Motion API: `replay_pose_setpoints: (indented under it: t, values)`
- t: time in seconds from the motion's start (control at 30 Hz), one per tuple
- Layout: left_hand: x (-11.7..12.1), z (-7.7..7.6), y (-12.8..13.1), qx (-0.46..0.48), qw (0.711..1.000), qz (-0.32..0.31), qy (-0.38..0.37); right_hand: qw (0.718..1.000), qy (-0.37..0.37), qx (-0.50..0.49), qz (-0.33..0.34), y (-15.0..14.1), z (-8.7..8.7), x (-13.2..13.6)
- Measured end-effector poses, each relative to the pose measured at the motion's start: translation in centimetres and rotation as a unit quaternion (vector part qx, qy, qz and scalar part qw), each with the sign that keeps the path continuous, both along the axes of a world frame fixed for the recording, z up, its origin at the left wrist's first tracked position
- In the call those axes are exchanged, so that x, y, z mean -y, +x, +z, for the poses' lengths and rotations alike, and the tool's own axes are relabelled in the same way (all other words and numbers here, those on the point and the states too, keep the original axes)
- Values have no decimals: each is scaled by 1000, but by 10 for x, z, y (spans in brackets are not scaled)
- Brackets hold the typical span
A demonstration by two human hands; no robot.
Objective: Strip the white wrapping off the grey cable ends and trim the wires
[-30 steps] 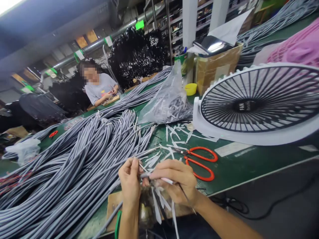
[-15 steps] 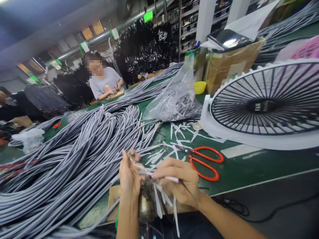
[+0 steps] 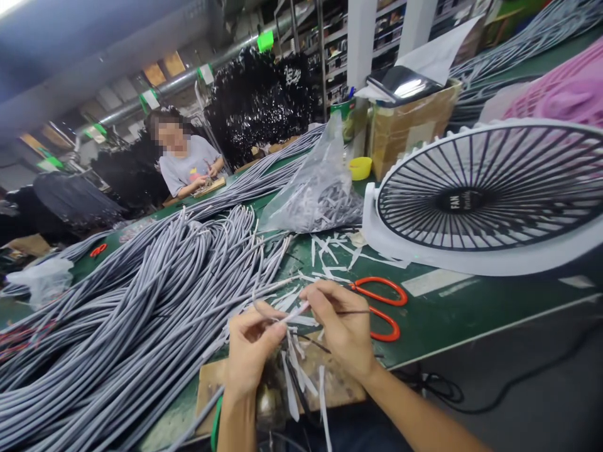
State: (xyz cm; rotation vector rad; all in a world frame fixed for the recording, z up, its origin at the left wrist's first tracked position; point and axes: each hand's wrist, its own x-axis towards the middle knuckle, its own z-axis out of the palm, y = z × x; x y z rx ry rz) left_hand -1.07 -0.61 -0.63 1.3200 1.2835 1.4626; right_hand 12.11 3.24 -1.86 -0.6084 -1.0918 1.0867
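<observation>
My left hand (image 3: 254,345) pinches the end of a grey cable over a wooden board (image 3: 339,376). A whitish strip (image 3: 296,311) runs from its fingertips to my right hand (image 3: 342,326), whose thumb and fingers are closed on it. Whether the strip is still joined to the cable I cannot tell. A thin dark wire sticks out by the right fingers. White paper-like strips (image 3: 291,389) hang below the hands at the board. Orange-handled scissors (image 3: 386,292) lie just beyond my right hand, blades partly covered.
A large pile of grey cables (image 3: 155,301) spreads over the green table (image 3: 452,320) at left. Behind the hands stands a clear bag of scraps (image 3: 325,201). A white fan (image 3: 461,201) and a cardboard box (image 3: 409,125) are at right. A co-worker (image 3: 188,160) sits across.
My right hand has risen and turned, its fingertips now drawing the whitish strip taut. The opened left hand has closed into a pinch. The view swung right, then back.
</observation>
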Motion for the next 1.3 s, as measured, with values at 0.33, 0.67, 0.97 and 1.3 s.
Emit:
replay_pose_setpoints:
  t: [0.33, 0.67, 0.97, 1.3]
  values:
    - [1, 1, 8, -261, 944, 159, 127, 993, 37, 110, -28, -3, 0, -2]
    - [2, -2, 5, -216, 963, 62, 145, 996, -38, 67, 50, -2, 5, -4]
    - [1, -2, 6, -220, 958, 107, 152, 990, -49, 110, 70, -7, 0, -4]
    - [5, 1, 8, -260, 946, 119, 155, 999, -38, 32, -13, -2, 4, -3]
